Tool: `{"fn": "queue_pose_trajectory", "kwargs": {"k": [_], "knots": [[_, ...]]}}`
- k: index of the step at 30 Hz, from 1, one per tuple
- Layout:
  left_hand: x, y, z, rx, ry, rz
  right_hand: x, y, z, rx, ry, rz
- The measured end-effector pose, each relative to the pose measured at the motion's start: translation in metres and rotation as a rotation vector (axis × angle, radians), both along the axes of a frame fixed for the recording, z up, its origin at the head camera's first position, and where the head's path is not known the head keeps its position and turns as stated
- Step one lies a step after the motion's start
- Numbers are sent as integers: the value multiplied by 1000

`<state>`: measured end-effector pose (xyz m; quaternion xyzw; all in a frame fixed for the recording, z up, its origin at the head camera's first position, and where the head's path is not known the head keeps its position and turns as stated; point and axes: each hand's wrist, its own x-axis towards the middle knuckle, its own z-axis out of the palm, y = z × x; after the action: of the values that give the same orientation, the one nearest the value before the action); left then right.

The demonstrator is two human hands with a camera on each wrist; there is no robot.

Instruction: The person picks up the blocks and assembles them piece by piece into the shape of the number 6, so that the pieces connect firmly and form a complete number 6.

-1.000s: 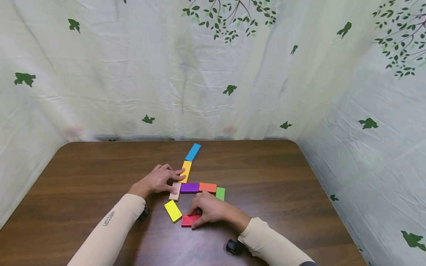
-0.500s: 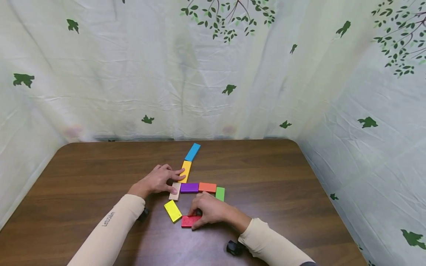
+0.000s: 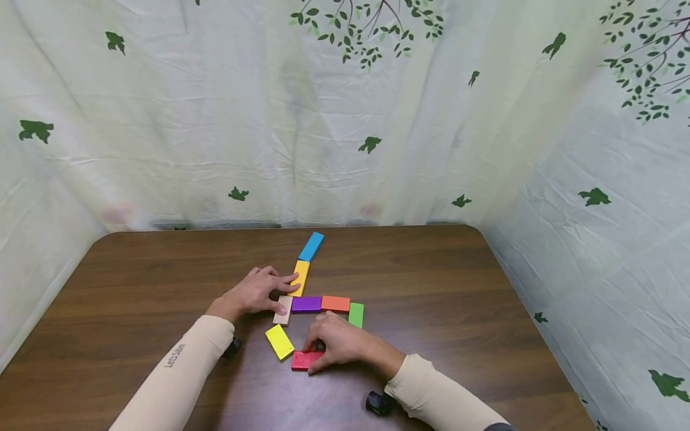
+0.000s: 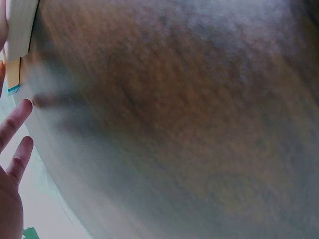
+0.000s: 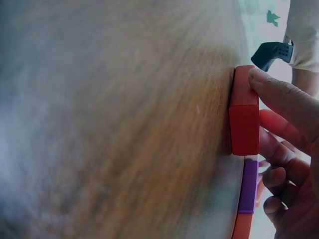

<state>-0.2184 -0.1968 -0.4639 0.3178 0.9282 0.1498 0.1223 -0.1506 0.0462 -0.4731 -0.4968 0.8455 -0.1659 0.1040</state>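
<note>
In the head view my left hand (image 3: pixel 260 291) rests on the row of blocks, its thumb on a pale wooden block (image 3: pixel 282 315) and two fingertips on an amber block (image 3: pixel 300 276). Those fingers lie fairly straight. My right hand (image 3: pixel 341 341) pinches a red block (image 3: pixel 302 360) between thumb and fingers at the near end. The right wrist view shows the thumb against that red block (image 5: pixel 244 124), which lies flat on the table. Left of it, a yellow block (image 3: pixel 280 342) lies tilted, its lower corner close to the red one.
A blue block (image 3: pixel 311 246) continues beyond the amber one. Purple (image 3: pixel 306 304) and orange (image 3: pixel 336 304) blocks run rightward from the pale block to a green block (image 3: pixel 356 315), partly behind my right hand. The brown table (image 3: pixel 442 299) meets a leaf-print curtain (image 3: pixel 215 120).
The red block has slid very slightly toward me and to the left, with my right hand still pinching it. My left hand stays in place.
</note>
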Motion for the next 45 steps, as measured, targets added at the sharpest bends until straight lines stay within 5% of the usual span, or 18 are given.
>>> {"fn": "queue_pose_trajectory", "kwargs": {"k": [45], "knots": [[-1, -1, 0, 1, -9, 2, -3, 2, 0, -16, -24, -61]]}}
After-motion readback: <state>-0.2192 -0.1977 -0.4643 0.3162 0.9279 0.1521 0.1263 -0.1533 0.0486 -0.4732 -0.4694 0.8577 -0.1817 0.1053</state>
